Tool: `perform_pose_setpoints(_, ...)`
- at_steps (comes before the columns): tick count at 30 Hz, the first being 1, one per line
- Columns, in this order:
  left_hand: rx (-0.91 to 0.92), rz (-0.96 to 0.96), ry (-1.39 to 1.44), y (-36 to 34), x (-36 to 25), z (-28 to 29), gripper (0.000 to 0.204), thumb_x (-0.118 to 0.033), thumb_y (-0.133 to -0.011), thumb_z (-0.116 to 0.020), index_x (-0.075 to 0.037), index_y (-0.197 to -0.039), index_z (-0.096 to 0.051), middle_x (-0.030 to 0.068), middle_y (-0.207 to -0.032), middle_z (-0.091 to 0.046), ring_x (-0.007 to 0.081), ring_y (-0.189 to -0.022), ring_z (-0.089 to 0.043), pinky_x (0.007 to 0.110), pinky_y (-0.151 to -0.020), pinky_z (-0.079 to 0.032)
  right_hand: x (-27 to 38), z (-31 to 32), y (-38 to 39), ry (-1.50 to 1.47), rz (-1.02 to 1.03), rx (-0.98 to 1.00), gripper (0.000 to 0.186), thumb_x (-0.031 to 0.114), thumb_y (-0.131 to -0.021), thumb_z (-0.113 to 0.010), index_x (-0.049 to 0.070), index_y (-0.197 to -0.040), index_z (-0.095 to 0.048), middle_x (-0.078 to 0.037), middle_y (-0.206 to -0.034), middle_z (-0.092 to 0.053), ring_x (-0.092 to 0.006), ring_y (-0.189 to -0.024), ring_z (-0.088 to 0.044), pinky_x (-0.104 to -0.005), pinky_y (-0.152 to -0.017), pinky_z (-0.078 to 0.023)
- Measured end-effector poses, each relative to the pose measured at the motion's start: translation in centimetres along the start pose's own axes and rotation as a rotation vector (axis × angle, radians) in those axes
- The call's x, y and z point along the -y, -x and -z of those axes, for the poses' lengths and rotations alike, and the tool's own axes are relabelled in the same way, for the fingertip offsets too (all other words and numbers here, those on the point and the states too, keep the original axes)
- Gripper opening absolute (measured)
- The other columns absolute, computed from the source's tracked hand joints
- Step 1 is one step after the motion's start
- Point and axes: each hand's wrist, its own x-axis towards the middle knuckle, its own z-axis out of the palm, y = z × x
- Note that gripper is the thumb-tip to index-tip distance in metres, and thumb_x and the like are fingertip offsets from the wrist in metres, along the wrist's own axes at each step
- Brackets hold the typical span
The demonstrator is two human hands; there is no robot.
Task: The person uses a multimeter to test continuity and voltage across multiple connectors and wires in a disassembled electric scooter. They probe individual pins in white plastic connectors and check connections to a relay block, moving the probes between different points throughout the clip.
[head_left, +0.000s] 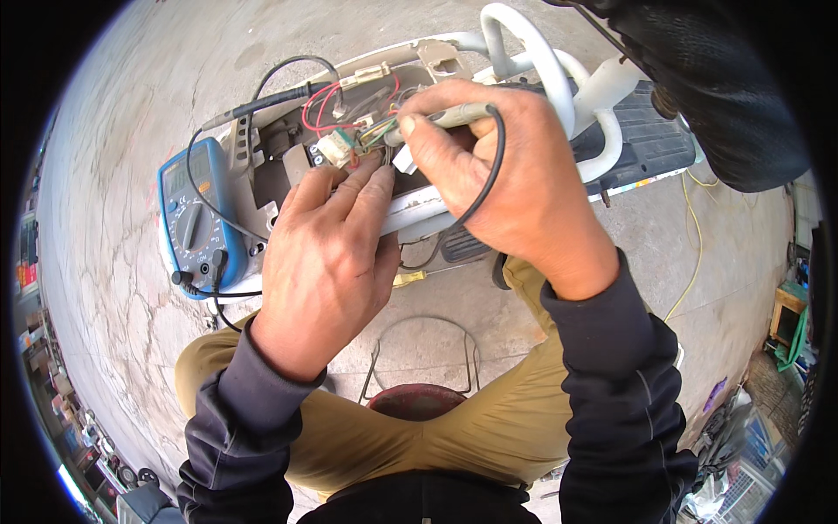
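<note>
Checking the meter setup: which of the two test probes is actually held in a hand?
The grey probe pinched in the right hand, tip at the wiring. The black probe lies free on the white housing, above the multimeter.

Surface: grey concrete floor (pixel 113 131), stained, faintly cracked | On it: white scooter body (pixel 611 96) lying over, wiring bay open | Blue multimeter (pixel 194 218) propped at the body's left edge, black leads plugged in | Yellow cable (pixel 696 236) trailing right | Wire stool frame (pixel 425 349) near the knees
</note>
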Motion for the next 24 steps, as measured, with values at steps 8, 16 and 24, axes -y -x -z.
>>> perform_pose_setpoints(8, 0.003, -0.018, -0.002, 0.0, 0.2, -0.1, 0.062, -0.008, -0.079, -0.081, 0.007, -0.137, -0.067, 0.0224, -0.137, -0.073, 0.0390, -0.116, -0.066, 0.046, -0.106, -0.053, -0.5, -0.7, 0.2, -0.015, 0.126, -0.109, 0.014, 0.005, -0.100, -0.073, -0.005, -0.110, -0.076, -0.017, -0.092, -0.078, -0.0157, -0.067, -0.069, -0.0324, -0.059, -0.053)
perform_pose_setpoints(16, -0.013, -0.045, 0.023, -0.3, 0.2, 0.0, 0.075, -0.001, -0.073, -0.078, 0.003, -0.146, -0.061, 0.0215, -0.145, -0.068, 0.0419, -0.112, -0.065, 0.049, -0.103, -0.054, 0.2, -0.6, 0.5, 0.056, 0.058, -0.124, 0.016, 0.006, -0.100, -0.073, -0.007, -0.109, -0.076, -0.017, -0.089, -0.076, -0.0162, -0.065, -0.071, -0.0318, -0.058, -0.053)
perform_pose_setpoints(24, -0.044, -0.015, -0.030, -0.6, -0.4, -0.4, 0.059, -0.003, -0.077, -0.073, 0.005, -0.134, -0.061, 0.0217, -0.142, -0.068, 0.0369, -0.111, -0.065, 0.046, -0.096, -0.054, 0.7, -0.8, 0.6, 0.048, -0.055, -0.112, 0.015, 0.006, -0.102, -0.073, -0.008, -0.108, -0.076, -0.010, -0.082, -0.075, -0.0074, -0.061, -0.065, -0.0279, -0.053, -0.048)
